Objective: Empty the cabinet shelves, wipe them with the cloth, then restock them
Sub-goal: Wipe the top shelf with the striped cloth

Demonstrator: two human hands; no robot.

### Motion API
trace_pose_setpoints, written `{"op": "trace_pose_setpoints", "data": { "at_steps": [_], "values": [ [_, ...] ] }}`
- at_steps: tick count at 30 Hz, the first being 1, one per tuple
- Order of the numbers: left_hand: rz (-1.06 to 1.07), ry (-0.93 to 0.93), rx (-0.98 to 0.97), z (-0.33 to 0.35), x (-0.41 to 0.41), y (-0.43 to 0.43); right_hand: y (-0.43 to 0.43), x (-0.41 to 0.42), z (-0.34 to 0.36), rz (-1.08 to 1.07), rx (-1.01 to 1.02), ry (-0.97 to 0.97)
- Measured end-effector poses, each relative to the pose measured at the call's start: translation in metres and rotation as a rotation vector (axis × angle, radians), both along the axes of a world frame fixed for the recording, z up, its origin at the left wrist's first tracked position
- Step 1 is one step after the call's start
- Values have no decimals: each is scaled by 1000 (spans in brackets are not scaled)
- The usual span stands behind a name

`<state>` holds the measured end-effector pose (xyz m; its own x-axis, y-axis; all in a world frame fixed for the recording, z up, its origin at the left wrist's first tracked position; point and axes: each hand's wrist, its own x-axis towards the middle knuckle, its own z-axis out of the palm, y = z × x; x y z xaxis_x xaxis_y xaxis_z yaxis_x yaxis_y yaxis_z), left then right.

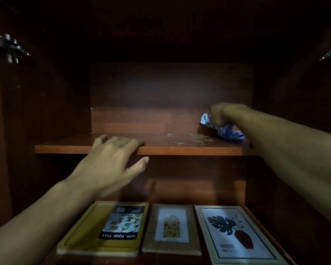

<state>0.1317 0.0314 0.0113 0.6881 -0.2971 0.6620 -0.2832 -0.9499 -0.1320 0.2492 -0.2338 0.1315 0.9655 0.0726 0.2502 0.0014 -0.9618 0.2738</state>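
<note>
I look into a dark wooden cabinet. Its middle shelf [180, 148] carries nothing but worn pale marks near its right front. Far back on the right of that shelf, my right hand [221, 113] grips a blue-and-white patterned cloth [227, 131] and holds it down on the wood. My left hand [111, 159] rests on the shelf's front edge at the left, fingers spread on top and thumb below the board.
On the lower shelf lie a yellow food tray [78, 238] with a label, a small brown picture frame [171, 228] and a silver picture frame [237, 234] with a leaf-and-vase print, side by side. Metal hinges [10, 47] sit on both cabinet walls.
</note>
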Motion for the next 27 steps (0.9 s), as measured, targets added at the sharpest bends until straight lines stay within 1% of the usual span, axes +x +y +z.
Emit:
{"op": "trace_pose_setpoints", "data": {
  "at_steps": [2,4,5,6,9,10,11,12,13,14,15,16,17,19,21,22,24,25,26,27],
  "values": [
    [4,-1,-3,-2,0,0,22,3,-13,69,7,65],
    [2,6,-16,0,-1,-2,47,3,-17,186,22,70],
    [3,12,-20,1,-1,-3,58,1,-17,271,65,69],
    [0,16,-22,1,-1,-3,68,2,-14,376,173,83],
    [-9,10,-28,0,-4,2,86,-10,-4,704,734,313],
    [-1,6,-29,0,-7,5,87,-11,1,763,842,335],
    [11,5,-30,0,-9,9,86,-12,7,783,861,297],
    [24,7,-31,0,-12,14,85,-8,13,764,807,196],
    [36,8,-37,0,-15,19,84,-8,18,731,693,75],
    [46,7,-44,0,-18,25,83,-2,21,658,519,-45],
    [55,4,-52,-1,-21,30,82,1,22,567,377,-113],
    [63,0,-60,-3,-23,35,81,4,20,476,256,-136],
    [67,-3,-66,-5,-25,39,82,7,17,393,186,-106],
    [79,-2,-67,-8,-29,46,89,3,8,325,143,13],
    [97,6,-65,-10,-33,52,106,-8,-2,322,82,117],
    [101,5,-68,-10,-35,54,117,-10,-6,361,53,135],
    [100,-22,-98,-12,-40,60,145,-16,-13,461,42,100],
    [98,-42,-117,-14,-42,63,158,-18,-13,545,87,85],
    [98,-55,-128,-16,-44,67,168,-22,-12,663,229,138],
    [100,-57,-130,-18,-45,70,175,-29,-10,789,438,248]
  ]
}}
